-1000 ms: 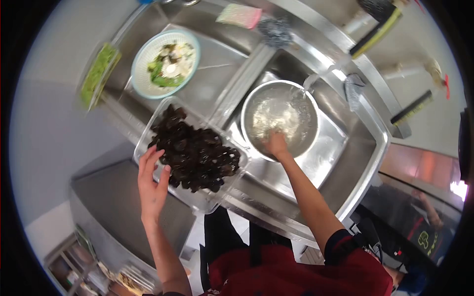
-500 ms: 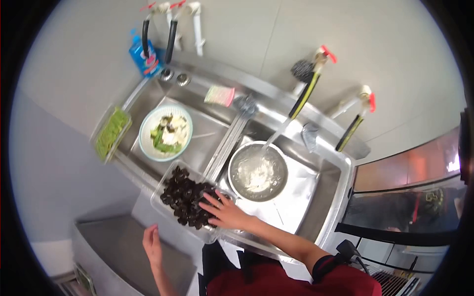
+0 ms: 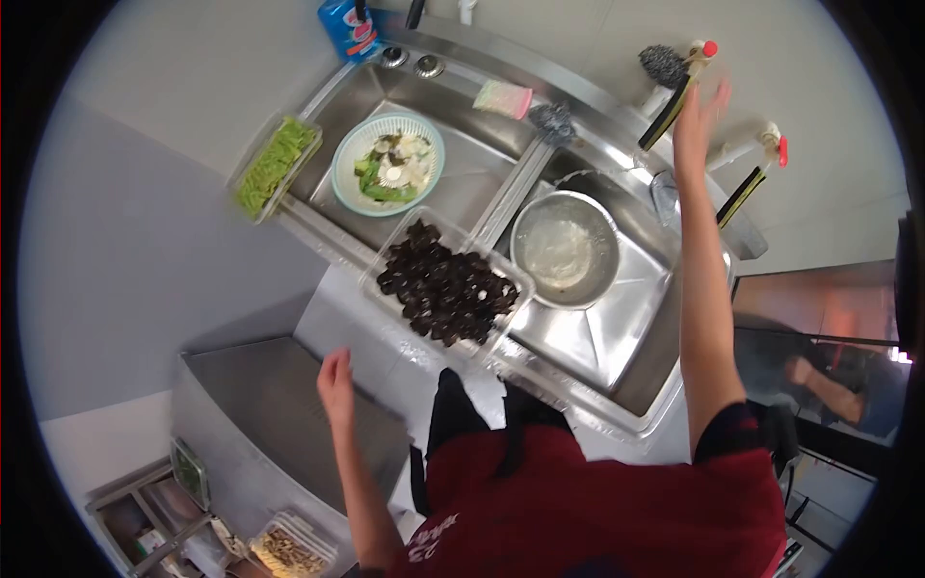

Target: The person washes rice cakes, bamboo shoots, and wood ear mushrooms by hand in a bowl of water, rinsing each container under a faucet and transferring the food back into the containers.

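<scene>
My right hand (image 3: 699,125) is raised beside the tap (image 3: 703,53) with the red handle and its black-and-yellow hose (image 3: 667,118). Its fingers are spread, slightly blurred, with nothing visible in them. A thin arc of water shows below the hose, above a metal bowl (image 3: 609,260) of cloudy water in the right sink basin. My left hand (image 3: 335,390) hangs over a grey metal surface, loosely curled and apparently holding nothing. A clear plastic tub of black wood ear mushrooms (image 3: 448,289) rests on the sink's front edge, apart from both hands.
In the left basin sits a pale strainer basket (image 3: 342,183) with food scraps. A tub of green vegetables (image 3: 275,169) is on the left rim. Blue detergent bottle (image 3: 349,29), sponge (image 3: 503,98) and steel scourers (image 3: 553,123) line the back. A second tap (image 3: 771,144) is at right.
My right hand has left the black mushrooms and risen to the tap. The stream into the bowl has shrunk to a thin arc. The view has shifted, and my left hand still hangs low.
</scene>
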`<state>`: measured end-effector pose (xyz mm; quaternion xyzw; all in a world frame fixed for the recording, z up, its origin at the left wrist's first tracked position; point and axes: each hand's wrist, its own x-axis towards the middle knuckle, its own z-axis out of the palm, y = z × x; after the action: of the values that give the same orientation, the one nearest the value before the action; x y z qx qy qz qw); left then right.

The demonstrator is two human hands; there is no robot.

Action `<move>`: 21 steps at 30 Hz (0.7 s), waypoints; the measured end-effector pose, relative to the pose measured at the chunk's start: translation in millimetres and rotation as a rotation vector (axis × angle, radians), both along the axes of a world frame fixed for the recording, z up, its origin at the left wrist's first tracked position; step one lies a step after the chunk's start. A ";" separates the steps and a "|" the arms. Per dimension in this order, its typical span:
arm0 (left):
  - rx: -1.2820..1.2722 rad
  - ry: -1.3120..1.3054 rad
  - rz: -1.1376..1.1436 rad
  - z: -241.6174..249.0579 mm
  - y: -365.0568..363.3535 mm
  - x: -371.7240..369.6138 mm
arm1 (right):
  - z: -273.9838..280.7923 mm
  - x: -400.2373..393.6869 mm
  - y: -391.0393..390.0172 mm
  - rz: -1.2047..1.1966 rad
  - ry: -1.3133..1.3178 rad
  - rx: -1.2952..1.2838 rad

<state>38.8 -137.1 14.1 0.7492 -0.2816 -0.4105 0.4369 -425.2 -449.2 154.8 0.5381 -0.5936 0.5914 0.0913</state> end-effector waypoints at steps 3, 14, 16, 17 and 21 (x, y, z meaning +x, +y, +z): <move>-0.181 -0.377 -0.161 -22.6 -87.8 4.6 | -164.4 32.1 146.3 0.325 -0.742 0.654; -0.103 -0.025 -0.408 -63.6 -107.3 2.6 | -227.3 164.1 237.0 0.269 -0.764 1.100; -0.077 -0.084 -0.451 -61.9 -90.3 3.6 | -225.0 164.7 234.7 0.302 -0.715 1.048; -0.063 -0.154 -0.490 -60.5 -84.2 3.9 | -220.4 153.3 231.0 0.265 -0.681 1.087; -0.060 -0.080 -0.408 -55.2 -61.8 -11.0 | -220.9 146.4 235.9 0.240 -0.532 1.152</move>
<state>27.8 -198.9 -41.1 0.6789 -0.4568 -0.4518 0.3554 -278.9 -213.4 -66.1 0.3986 -0.7539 0.2976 -0.4293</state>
